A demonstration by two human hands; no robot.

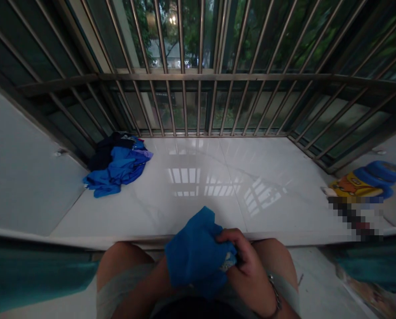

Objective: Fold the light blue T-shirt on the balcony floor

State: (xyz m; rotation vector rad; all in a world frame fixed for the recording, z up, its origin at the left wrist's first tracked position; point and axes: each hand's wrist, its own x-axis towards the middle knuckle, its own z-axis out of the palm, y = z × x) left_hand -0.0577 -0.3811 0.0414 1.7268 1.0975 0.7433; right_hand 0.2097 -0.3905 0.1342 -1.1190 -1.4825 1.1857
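As the blue cloth hides my left hand, its grip I can't tell | right hand — nearly closed on cloth's edge, likely steadying it | cloth: above my lap, near the ledge

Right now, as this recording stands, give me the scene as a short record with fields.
Left hand: hidden by the blue cloth; only the forearm shows
Right hand: gripping the cloth's right side, thumb and fingers closed on it
Right wrist: wears a bracelet
Surface: glossy white ledge
Ledge, left end: heap of blue and dark fabric
Ledge, right end: blue-and-yellow container; the patch below it is pixelated, contents unreadable
Behind ledge: window with metal bars
Sides: teal curtains
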